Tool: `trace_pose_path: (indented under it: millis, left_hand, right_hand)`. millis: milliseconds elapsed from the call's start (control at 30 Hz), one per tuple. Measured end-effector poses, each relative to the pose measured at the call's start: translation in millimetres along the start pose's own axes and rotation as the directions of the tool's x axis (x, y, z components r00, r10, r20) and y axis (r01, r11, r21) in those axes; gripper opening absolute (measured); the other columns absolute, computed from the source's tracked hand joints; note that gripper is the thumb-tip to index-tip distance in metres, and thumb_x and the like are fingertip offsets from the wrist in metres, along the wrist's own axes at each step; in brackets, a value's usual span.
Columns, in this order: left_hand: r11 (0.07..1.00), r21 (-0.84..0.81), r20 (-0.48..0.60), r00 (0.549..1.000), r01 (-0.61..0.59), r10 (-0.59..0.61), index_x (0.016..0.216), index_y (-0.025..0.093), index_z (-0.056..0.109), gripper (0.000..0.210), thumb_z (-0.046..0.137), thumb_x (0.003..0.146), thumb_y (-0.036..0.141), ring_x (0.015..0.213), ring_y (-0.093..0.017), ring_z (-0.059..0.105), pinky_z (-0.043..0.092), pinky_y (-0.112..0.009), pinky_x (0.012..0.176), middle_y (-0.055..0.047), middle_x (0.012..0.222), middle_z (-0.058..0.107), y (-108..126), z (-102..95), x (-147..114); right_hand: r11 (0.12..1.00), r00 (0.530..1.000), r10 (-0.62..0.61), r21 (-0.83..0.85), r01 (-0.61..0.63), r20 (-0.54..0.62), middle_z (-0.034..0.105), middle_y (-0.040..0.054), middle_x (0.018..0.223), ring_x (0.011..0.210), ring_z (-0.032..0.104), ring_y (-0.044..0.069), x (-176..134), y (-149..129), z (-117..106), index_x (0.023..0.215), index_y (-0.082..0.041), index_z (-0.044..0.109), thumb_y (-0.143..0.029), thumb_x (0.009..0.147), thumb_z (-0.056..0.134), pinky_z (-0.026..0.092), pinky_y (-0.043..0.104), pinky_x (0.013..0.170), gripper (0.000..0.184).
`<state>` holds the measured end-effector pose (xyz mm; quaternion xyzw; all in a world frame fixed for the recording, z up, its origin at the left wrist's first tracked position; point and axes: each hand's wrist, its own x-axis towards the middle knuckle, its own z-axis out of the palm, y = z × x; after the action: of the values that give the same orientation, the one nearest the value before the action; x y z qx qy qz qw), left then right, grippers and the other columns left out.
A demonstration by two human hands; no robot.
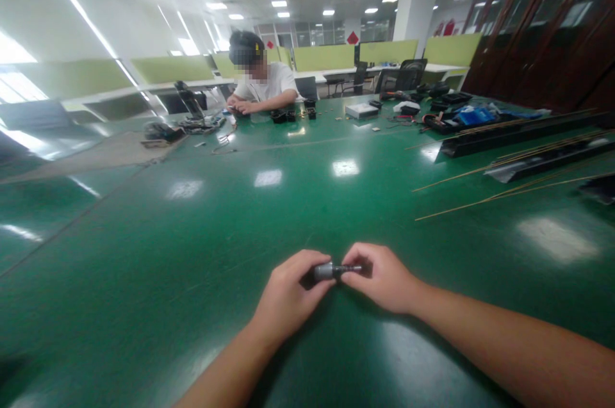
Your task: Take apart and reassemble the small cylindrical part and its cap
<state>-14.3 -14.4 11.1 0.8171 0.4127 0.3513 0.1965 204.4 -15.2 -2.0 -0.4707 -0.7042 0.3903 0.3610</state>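
Low over the glossy green counter (202,228), the left hand (283,296) and the right hand (384,277) meet on a small cylindrical metal part with a grey body and a thin dark shaft (334,270). The left hand's fingers are clamped around the grey end, and the right hand's fingertips are pinched on the shaft end. The part lies level between them, just above the counter. Thin yellowish rods (485,200) and long black trays (523,132) lie well apart to the right. Across the counter a person in a white shirt (264,84) works on small black parts (283,115).
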Motion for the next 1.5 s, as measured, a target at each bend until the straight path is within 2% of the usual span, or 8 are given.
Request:
trace_pose_path:
  millis: [500, 733, 1033, 1133, 1233, 1333, 1400, 1500]
  left_hand:
    - [0.999, 0.036, -0.03, 1.0, 0.0, 0.001, 0.105, 0.022, 0.068, 0.025, 0.073, 0.081, 0.018, 0.093, -0.018, 0.068, 0.057, -0.03, 0.087, -0.004, 0.101, 0.072, 0, -6.2, 1]
    - [0.999, 0.045, -0.032, 0.999, -0.004, 0.006, 0.106, 0.023, 0.068, 0.025, 0.073, 0.082, 0.02, 0.093, -0.018, 0.068, 0.056, -0.03, 0.087, -0.003, 0.103, 0.072, -3, -7.4, 1]
    - [0.993, 0.089, -0.069, 0.995, 0.077, -0.07, 0.102, 0.024, 0.069, 0.021, 0.072, 0.082, 0.024, 0.091, -0.017, 0.068, 0.055, -0.03, 0.087, -0.002, 0.101, 0.072, -17, -12.9, 4]
    - [0.977, 0.094, -0.171, 0.97, 0.19, -0.172, 0.103, 0.021, 0.068, 0.026, 0.072, 0.081, 0.033, 0.09, -0.02, 0.069, 0.056, -0.034, 0.088, -0.004, 0.099, 0.072, -24, -18.1, 8]
    - [0.943, 0.079, -0.26, 0.92, 0.324, -0.295, 0.105, 0.02, 0.066, 0.035, 0.071, 0.081, 0.045, 0.089, -0.022, 0.069, 0.056, -0.037, 0.088, -0.006, 0.098, 0.073, -29, -23.5, 11]
    - [0.917, 0.023, -0.273, 0.885, 0.397, -0.377, 0.108, 0.02, 0.065, 0.043, 0.068, 0.082, 0.054, 0.094, -0.024, 0.069, 0.054, -0.041, 0.094, -0.007, 0.103, 0.073, -29, -30.3, 15]
    - [0.901, -0.109, -0.261, 0.863, 0.419, -0.433, 0.119, 0.019, 0.061, 0.053, 0.066, 0.082, 0.057, 0.102, -0.025, 0.069, 0.051, -0.043, 0.101, -0.01, 0.111, 0.072, -26, -38.8, 19]
    - [0.845, -0.244, -0.24, 0.814, 0.476, -0.529, 0.13, 0.018, 0.057, 0.067, 0.066, 0.079, 0.061, 0.11, -0.025, 0.067, 0.047, -0.045, 0.109, -0.009, 0.115, 0.072, -20, -62.5, 16]
  right_hand:
    - [0.998, 0.999, 0.036, 0.041, -0.036, 0.005, 0.068, 0.0002, 0.076, 0.067, 0.06, 0.015, 1, 1, -1, 0.085, -0.017, 0.068, -0.018, 0.076, 0.073, 0.046, 0.025, 0.065, 0.011]
    - [0.999, 0.999, 0.037, 0.037, -0.036, -0.024, 0.067, 0.0, 0.075, 0.067, 0.058, 0.015, 1, 1, 0, 0.083, -0.018, 0.067, -0.023, 0.078, 0.073, 0.045, 0.026, 0.064, 0.01]
    - [0.996, 0.997, 0.059, 0.067, -0.056, -0.046, 0.064, -0.0014, 0.07, 0.064, 0.058, 0.014, 1, 2, 1, 0.082, -0.017, 0.065, -0.022, 0.077, 0.074, 0.045, 0.025, 0.061, 0.011]
    - [0.996, 0.998, 0.049, 0.073, -0.047, -0.03, 0.065, -0.0011, 0.07, 0.064, 0.059, 0.014, 1, 2, 2, 0.082, -0.017, 0.066, -0.023, 0.076, 0.075, 0.046, 0.025, 0.062, 0.013]
    - [0.997, 0.999, 0.039, 0.072, -0.038, -0.02, 0.064, -0.0009, 0.07, 0.064, 0.058, 0.014, 1, 2, 2, 0.082, -0.017, 0.066, -0.024, 0.077, 0.075, 0.045, 0.025, 0.062, 0.012]
    - [0.998, 0.999, 0.032, 0.056, -0.031, -0.014, 0.064, -0.0007, 0.07, 0.063, 0.057, 0.014, 2, 2, 2, 0.081, -0.017, 0.067, -0.026, 0.079, 0.074, 0.045, 0.025, 0.061, 0.012]
    - [0.999, 1.0, 0.023, 0.04, -0.023, -0.009, 0.064, -0.0005, 0.07, 0.064, 0.057, 0.014, 3, 2, 2, 0.081, -0.017, 0.067, -0.027, 0.079, 0.074, 0.044, 0.025, 0.061, 0.013]
    - [0.999, 1.0, 0.015, 0.028, -0.015, -0.008, 0.064, -0.0004, 0.07, 0.063, 0.057, 0.013, 3, 3, 3, 0.081, -0.016, 0.067, -0.028, 0.079, 0.075, 0.044, 0.024, 0.06, 0.014]
